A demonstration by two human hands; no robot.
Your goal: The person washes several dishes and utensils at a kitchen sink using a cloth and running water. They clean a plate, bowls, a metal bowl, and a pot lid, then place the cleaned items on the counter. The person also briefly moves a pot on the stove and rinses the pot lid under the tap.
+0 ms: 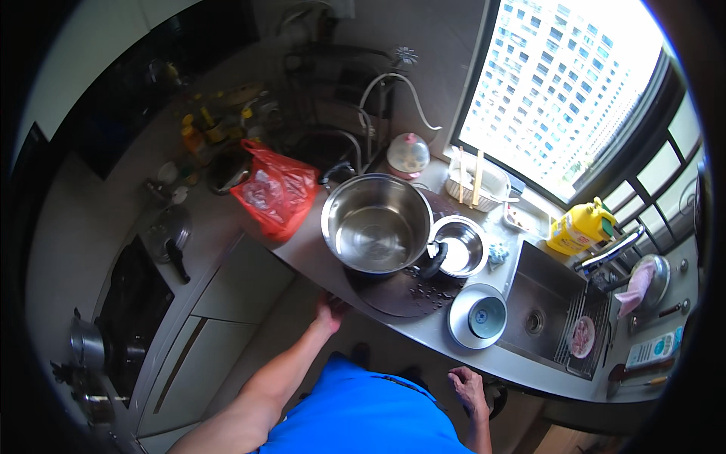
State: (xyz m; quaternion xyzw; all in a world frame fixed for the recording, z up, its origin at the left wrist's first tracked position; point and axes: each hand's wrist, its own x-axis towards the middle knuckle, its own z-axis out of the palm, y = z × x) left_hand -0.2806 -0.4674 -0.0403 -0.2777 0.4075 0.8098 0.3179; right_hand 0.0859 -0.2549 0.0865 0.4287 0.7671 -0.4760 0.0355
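My left hand [332, 312] is at the counter's front edge, below a large steel pot [374, 224]; its fingers are partly hidden by the edge. My right hand [468, 386] hangs beside my body with bent fingers, below a white plate [462, 333] that bears a small green-blue bowl [487, 318]. A smaller steel pot [468, 244] stands right of the large one. Both pots look empty inside. Under the large pot lies a dark round board [391, 298] with water drops on it. A red plastic bag [278, 196] sits to the left.
At right, a steel sink [533, 284] has a wire rack [601, 323] holding a plate of what looks like raw meat [582, 336]. Behind it stands a yellow jug [578, 227]. A white basket [479, 180] is by the window; a cooktop [136, 318] is at left.
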